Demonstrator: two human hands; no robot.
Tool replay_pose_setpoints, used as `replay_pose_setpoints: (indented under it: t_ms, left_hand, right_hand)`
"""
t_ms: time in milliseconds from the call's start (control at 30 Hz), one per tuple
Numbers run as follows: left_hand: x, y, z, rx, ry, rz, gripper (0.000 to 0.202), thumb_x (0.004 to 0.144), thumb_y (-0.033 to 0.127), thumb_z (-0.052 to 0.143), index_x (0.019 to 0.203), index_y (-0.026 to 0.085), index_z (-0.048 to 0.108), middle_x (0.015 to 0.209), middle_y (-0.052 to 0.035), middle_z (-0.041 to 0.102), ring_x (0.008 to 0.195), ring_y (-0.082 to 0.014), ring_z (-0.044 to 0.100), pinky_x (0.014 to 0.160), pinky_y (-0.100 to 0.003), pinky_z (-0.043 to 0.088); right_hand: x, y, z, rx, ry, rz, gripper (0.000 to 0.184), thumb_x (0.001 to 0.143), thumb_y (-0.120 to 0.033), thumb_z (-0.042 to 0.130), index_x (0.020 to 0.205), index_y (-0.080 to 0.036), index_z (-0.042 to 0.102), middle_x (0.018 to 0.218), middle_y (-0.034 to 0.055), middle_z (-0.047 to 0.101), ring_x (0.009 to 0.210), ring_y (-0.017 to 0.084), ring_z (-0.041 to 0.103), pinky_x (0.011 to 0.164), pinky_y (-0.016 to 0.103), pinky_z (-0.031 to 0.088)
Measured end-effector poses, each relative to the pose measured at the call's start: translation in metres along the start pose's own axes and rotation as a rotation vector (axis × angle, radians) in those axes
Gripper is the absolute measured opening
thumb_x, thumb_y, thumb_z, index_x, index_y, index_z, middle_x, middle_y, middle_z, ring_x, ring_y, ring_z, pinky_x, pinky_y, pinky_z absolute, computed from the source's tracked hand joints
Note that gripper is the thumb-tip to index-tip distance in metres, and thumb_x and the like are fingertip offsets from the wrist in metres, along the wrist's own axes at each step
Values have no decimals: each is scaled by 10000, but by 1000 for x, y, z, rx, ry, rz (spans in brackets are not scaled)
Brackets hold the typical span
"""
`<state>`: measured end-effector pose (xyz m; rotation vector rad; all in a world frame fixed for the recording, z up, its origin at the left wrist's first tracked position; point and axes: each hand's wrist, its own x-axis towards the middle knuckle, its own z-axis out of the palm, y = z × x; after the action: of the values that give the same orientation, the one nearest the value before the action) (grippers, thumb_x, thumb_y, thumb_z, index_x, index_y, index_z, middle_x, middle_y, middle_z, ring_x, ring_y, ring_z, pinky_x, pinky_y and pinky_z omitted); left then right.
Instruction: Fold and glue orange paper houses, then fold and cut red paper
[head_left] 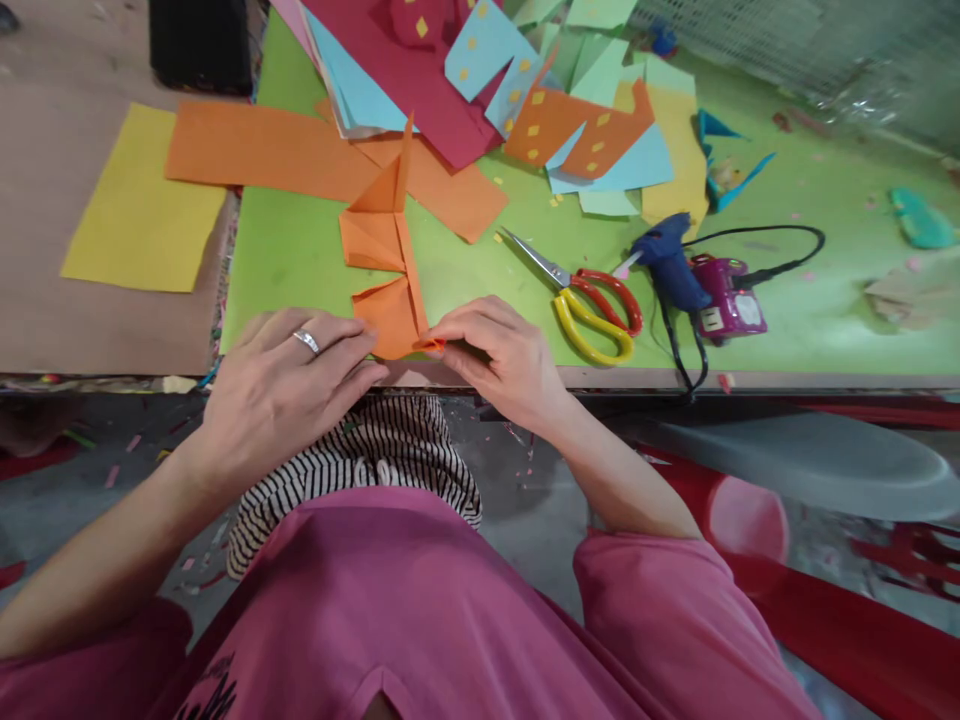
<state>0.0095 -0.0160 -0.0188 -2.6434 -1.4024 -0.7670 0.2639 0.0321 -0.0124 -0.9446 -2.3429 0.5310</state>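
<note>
A folded piece of orange paper (pixel 382 315) lies at the table's near edge, notched on its left side, with a pointed flap standing up at its far end. My right hand (pixel 499 355) pinches its lower right corner between thumb and fingers, where a small fold shows. On the opposite side, my left hand (pixel 289 365), a ring on one finger, grips the lower left edge with its fingertips close together. Scissors (pixel 592 305) with one red and one yellow handle lie to the right of my right hand, blades pointing away to the left.
A blue glue gun (pixel 671 260) with a black cord rests by a purple box (pixel 731 300). Orange strips (pixel 262 145), a yellow sheet (pixel 135 205) and dotted orange cutouts (pixel 577 130) lie farther back. A black phone-like object (pixel 200 45) sits at upper left.
</note>
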Motion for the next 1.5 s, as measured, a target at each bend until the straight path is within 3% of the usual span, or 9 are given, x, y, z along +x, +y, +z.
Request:
replay_pose_setpoints:
  t_ms: [233,400,567,733,1000,1167,1267,1367,1500]
  left_hand:
    - [1,3,-1,-9,-40,-40,228,1009,304,600,1229,295,658,1156,-59,775,1038,-313,712,827,-501,572]
    - [20,15,5,-119,61,-14,218,1002,374,634,1191,271,670,1102,-48,785,998,-255,706,894,-444,569]
    - [37,25,9,-207,78,-65,144,1014,339,621,945,255,716,888,-16,786,902,-213,712,855,-392,586]
    - [37,25,10,-206,80,-98,187,1004,368,634,896,246,726,852,-21,780,879,-214,715,816,-365,591]
    - [47,26,11,-214,55,-99,363,1049,321,486,763,230,690,768,-14,741,748,-181,669,738,-327,539]
    - [33,3,-9,-184,75,-96,249,1056,357,532,1037,218,738,987,-37,789,924,-200,701,861,-349,554]
    - [15,-15,-13,-125,28,-70,183,1029,258,573,1124,230,727,1094,-39,796,1002,-222,720,931,-386,563]
    - [3,-25,-10,-151,-33,59,277,1014,161,537,1224,235,701,1226,-42,782,1080,-236,734,969,-415,571]
    - [0,-27,-8,-134,-88,154,348,1015,185,548,1340,257,650,1299,-61,758,1140,-271,720,958,-453,573]
  right_hand:
    - [2,2,-1,-48,-33,-68,245,1067,-368,556,927,-231,703,947,35,742,879,183,648,834,357,505]
    - [1,5,0,-66,-54,-67,284,1081,-397,519,933,-244,708,959,34,746,894,185,651,836,364,494]
    - [-2,5,2,-70,-37,-66,267,1079,-384,529,975,-232,721,964,45,749,911,188,656,849,368,491]
    - [-3,6,5,-56,3,-89,219,1064,-353,571,971,-219,718,969,42,744,909,181,657,832,346,497]
    - [0,3,4,-17,20,-96,173,1031,-263,601,907,-204,707,922,37,725,861,175,636,799,332,496]
    - [0,3,5,19,44,-96,160,1030,-282,629,932,-187,713,939,50,737,890,172,658,819,321,510]
    - [0,5,5,15,43,-113,171,1042,-308,616,958,-191,707,939,46,732,887,168,658,815,317,507]
    - [0,5,5,6,29,-88,163,1048,-314,603,966,-205,693,955,46,721,901,175,652,811,326,498]
    - [0,-2,4,-15,13,2,137,1037,-300,600,960,-207,665,1049,76,703,978,204,638,841,355,501]
